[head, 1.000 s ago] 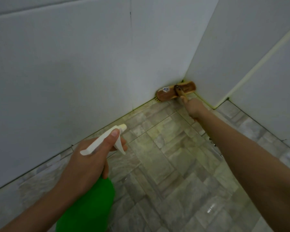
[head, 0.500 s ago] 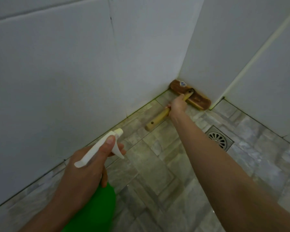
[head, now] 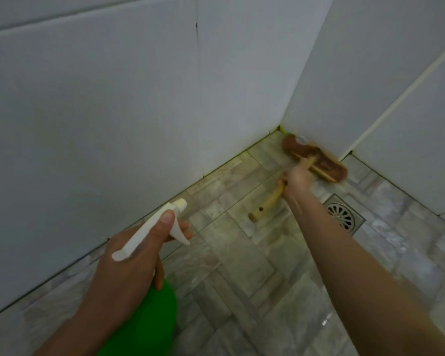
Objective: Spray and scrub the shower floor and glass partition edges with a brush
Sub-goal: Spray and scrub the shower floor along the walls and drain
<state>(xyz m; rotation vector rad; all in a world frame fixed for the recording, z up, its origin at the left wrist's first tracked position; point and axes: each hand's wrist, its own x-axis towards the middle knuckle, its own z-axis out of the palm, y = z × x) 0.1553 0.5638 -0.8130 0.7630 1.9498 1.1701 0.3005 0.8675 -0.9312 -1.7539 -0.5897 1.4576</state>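
My right hand [head: 297, 179] grips the wooden handle of a scrub brush [head: 316, 158]. The brown brush head lies blurred on the tiled shower floor [head: 242, 253], along the base of the right wall just right of the corner. The handle's free end sticks out toward me below the hand. My left hand [head: 129, 260] holds a green spray bottle [head: 149, 322] with a white trigger head, thumb on top and a finger at the trigger, nozzle pointing toward the corner. No spray is visible.
White tiled walls [head: 113, 111] meet at the corner at the upper right, with yellowish grime along the floor joint. A round metal floor drain [head: 343, 214] in a square frame sits right of my right forearm. A white vertical strip [head: 409, 88] runs down the right wall.
The brush head has swung out of the corner and slid right along the right wall's base. My right hand followed it. The left hand and spray bottle keep the same pose.
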